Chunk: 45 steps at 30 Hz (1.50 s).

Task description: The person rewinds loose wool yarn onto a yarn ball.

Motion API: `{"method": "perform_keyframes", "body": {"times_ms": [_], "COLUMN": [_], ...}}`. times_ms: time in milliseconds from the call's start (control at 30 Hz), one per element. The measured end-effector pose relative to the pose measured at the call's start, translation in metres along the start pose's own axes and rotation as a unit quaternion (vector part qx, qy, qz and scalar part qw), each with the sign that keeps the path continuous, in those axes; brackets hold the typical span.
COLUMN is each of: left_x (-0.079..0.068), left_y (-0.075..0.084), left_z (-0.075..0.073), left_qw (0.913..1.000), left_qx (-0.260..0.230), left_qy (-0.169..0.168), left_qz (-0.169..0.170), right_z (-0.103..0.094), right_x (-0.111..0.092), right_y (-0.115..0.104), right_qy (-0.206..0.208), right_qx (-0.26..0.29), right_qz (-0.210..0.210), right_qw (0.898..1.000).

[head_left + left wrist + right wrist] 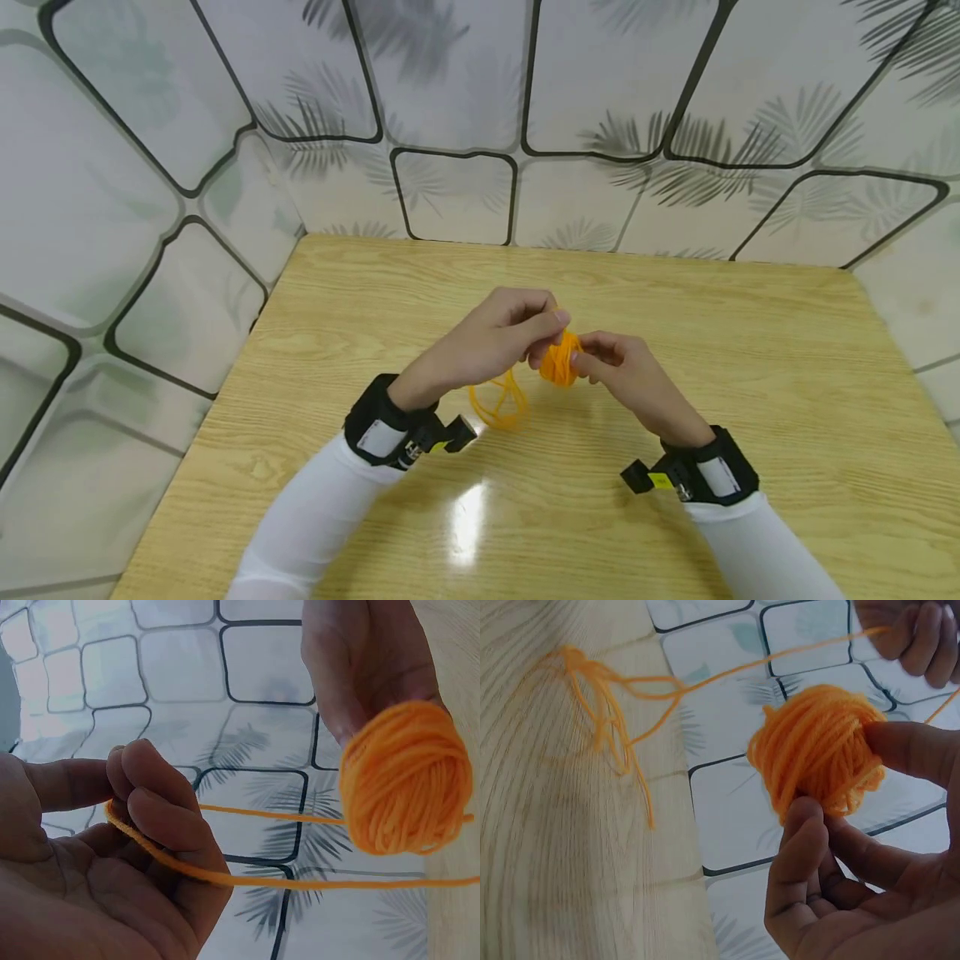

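A small ball of orange yarn (559, 360) is held in my right hand (628, 372), between thumb and fingertips, as the right wrist view shows on the ball (817, 754). My left hand (498, 337) is just to the left of it and pinches a yarn strand (172, 864) between thumb and fingers. In the left wrist view one stretch of strand runs from those fingers to the yarn ball (406, 780), and another passes below it out of frame. Loose loops of yarn (501, 404) lie on the table under my left hand, seen also as a tangle (600, 697) in the right wrist view.
The wooden table (750, 350) spreads under both hands. A pale wall covering (457, 196) with dark outlines and leaf prints stands behind its far edge and along the left side. Each wrist wears a black strap with a small camera.
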State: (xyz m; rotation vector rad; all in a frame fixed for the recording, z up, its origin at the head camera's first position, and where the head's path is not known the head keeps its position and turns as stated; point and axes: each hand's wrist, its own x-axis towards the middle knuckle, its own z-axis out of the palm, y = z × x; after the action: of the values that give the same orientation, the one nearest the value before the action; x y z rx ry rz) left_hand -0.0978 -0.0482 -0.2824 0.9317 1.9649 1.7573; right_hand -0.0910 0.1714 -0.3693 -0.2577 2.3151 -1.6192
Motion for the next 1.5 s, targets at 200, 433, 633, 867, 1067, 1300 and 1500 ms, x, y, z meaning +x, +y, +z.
{"method": "perform_keyframes", "body": {"times_ms": [200,433,633,867,1067,1300,1500], "left_x": [-0.014,-0.03,-0.038,-0.036,-0.028,-0.014,0.0], "left_y": [0.009,-0.002,-0.024,-0.056,-0.081,-0.098,-0.1], "left_z": [0.013,0.032,0.042,0.04,0.031,0.014,0.0], "left_qw": [0.999,0.9968,0.9954,0.9931,0.9881,0.9848,0.9819], "left_qx": [0.023,0.044,0.021,0.019,-0.025,-0.042,-0.048], "left_qy": [-0.033,-0.067,-0.082,-0.078,-0.053,-0.035,-0.031], "left_qz": [0.018,0.003,-0.046,-0.085,-0.143,-0.165,-0.18], "right_z": [-0.004,-0.013,-0.021,-0.026,-0.027,-0.018,-0.012], "right_x": [0.007,0.014,0.013,0.007,-0.005,-0.025,-0.035], "right_y": [-0.001,-0.011,-0.026,-0.043,-0.056,-0.065,-0.062], "right_qy": [0.038,0.06,0.046,0.04,-0.009,-0.079,-0.134], "right_qx": [0.052,0.116,0.2,0.257,0.273,0.229,0.175], "right_qz": [0.005,-0.014,-0.052,-0.095,-0.132,-0.139,-0.151], "right_qw": [0.998,0.991,0.977,0.961,0.953,0.96,0.964]}}
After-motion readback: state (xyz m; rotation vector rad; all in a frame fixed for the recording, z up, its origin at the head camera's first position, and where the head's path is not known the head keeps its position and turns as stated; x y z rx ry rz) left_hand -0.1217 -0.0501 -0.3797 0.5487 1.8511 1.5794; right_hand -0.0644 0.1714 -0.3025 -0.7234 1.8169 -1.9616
